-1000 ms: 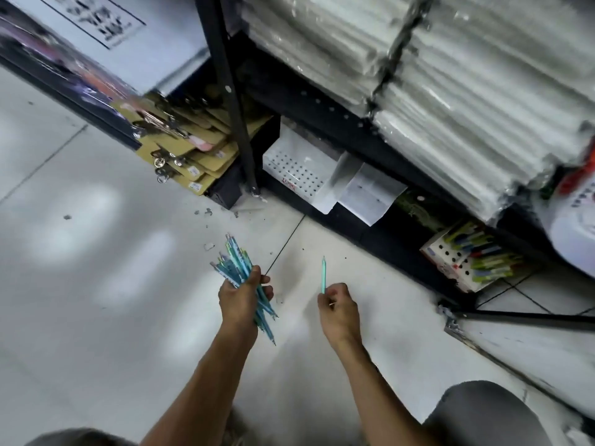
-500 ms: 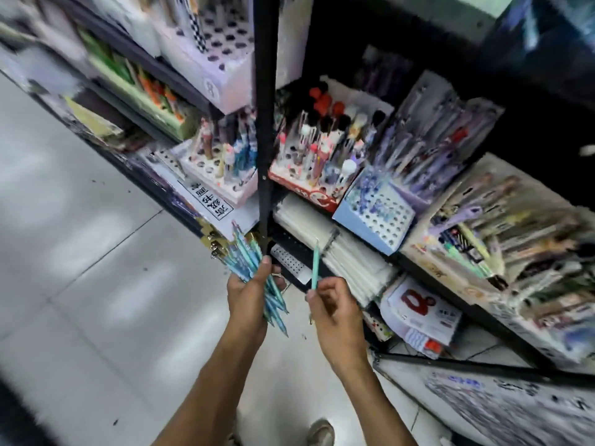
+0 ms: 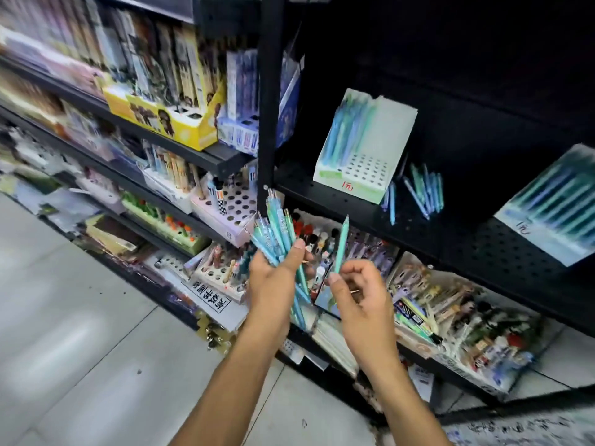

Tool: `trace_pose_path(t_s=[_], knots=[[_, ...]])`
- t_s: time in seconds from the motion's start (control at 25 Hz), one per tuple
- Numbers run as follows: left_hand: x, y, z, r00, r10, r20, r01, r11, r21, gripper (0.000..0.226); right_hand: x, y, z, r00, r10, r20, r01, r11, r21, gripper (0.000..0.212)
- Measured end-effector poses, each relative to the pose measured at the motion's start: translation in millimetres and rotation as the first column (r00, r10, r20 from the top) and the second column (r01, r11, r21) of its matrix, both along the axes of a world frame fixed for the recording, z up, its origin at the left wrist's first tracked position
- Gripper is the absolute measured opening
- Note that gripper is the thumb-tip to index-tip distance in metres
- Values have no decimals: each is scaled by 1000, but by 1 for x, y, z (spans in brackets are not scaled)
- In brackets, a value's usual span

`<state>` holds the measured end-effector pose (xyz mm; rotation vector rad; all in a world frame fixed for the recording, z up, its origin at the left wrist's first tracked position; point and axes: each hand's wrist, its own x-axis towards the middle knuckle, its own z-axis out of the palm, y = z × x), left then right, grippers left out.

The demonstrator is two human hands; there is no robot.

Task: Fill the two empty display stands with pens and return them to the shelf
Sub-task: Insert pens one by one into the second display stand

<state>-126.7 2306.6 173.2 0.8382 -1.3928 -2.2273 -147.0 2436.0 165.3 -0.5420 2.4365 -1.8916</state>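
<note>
My left hand grips a bundle of teal and blue pens, fanned upward. My right hand pinches a single teal pen, held upright just right of the bundle. On the black pegboard shelf above stands a white display stand with pens in its left rows and open holes on the right. Several loose blue pens lie on the shelf beside it. A second stand, blurred and full of pens, sits at the far right.
A black upright post divides the shelving. Left shelves hold a yellow box and white stands with holes. Lower shelves below my hands carry packed stationery. Pale tiled floor lies to the left.
My view swung up from the floor and bottom shelf to the middle shelves. Both hands rose with it, keeping the bundle and the single pen.
</note>
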Motion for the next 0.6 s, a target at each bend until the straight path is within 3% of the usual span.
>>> trace_pose_path(t_s=[0.16, 0.44, 0.6], knots=[[-20, 1, 45, 991, -57, -125, 60, 998, 20, 10, -10, 8, 36, 991, -94, -91, 91, 995, -34, 16], [-75, 7, 73, 978, -32, -206, 36, 999, 18, 10, -86, 33, 82, 964, -116, -240, 116, 993, -15, 19], [-117, 6, 79, 979, 23, -202, -32, 998, -44, 17, -166, 35, 91, 988, 36, -150, -34, 999, 11, 30]])
